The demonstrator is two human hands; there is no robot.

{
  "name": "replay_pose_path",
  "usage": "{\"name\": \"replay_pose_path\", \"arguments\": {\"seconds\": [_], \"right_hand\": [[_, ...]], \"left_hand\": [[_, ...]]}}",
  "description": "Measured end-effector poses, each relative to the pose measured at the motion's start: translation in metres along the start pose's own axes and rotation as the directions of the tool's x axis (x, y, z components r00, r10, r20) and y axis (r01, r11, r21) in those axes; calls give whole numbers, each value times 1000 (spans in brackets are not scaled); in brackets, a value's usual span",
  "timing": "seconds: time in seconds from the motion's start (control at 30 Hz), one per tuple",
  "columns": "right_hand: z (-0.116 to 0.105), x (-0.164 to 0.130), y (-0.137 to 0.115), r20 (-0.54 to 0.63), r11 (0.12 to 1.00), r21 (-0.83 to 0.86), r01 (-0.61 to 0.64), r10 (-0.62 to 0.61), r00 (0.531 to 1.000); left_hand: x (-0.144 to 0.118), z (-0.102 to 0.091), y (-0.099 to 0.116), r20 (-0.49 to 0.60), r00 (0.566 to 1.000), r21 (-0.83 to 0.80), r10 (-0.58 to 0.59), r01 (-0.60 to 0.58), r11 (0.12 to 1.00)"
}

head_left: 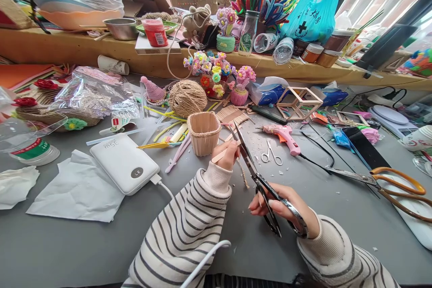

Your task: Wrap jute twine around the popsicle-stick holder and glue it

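My left hand (227, 155) is closed around a flat wooden craft stick (219, 156), whose end pokes out past the fingers. In my right hand (286, 204) is a large pair of dark metal scissors (252, 166), thumb and fingers in the handles. The blades are parted and reach up beside the left hand, near the stick; whether they touch it I cannot tell. Just behind the left hand stands a small basket made of wooden sticks (204, 134) with a twine rim. A short piece of twine (243, 174) lies between the hands.
A pink glue gun (282, 137) and small white scissors (272, 154) lie behind my right hand. Orange-handled scissors (398, 184) rest at the right. A white power bank (124, 162) with a cable sits at the left. A twine ball (188, 98) is behind the basket.
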State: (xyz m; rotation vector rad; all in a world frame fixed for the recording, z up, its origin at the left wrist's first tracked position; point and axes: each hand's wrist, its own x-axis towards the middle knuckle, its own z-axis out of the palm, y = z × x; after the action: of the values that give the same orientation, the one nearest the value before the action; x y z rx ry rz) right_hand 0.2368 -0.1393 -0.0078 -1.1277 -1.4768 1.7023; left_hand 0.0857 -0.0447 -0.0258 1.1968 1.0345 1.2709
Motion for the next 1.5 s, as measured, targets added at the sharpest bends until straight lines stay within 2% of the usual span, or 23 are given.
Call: {"name": "replay_pose_path", "arguments": {"seconds": [0.2, 0.33, 0.53, 0.87, 1.03, 1.23, 1.5], "right_hand": [[0, 0, 0, -2, 999, 37, 1, -1, 1000], [-1, 2, 3, 38, 995, 92, -40, 36, 999], [-4, 4, 3, 65, 997, 54, -63, 59, 996], [-1, 4, 7, -25, 997, -68, 23, -24, 999], [2, 4, 8, -23, 997, -63, 39, -41, 999], [2, 6, 3, 4, 999, 14, 53, -53, 999], [1, 7, 7, -47, 996, -73, 56, -60, 997]], "left_hand": [[0, 0, 1, 10, 1000, -9, 2, -2, 1000], [0, -1, -1, 14, 1000, -10, 5, -5, 1000], [-1, 0, -1, 29, 1000, 1, 1, -1, 1000], [-3, 0, 1, 31, 999, 6, -13, 12, 1000], [-3, -1, 2, 34, 999, 12, -1, 1, 1000], [-3, -2, 0, 86, 996, 21, 5, -7, 1000], [-3, -2, 0, 97, 995, 34, 10, -13, 999]]}}
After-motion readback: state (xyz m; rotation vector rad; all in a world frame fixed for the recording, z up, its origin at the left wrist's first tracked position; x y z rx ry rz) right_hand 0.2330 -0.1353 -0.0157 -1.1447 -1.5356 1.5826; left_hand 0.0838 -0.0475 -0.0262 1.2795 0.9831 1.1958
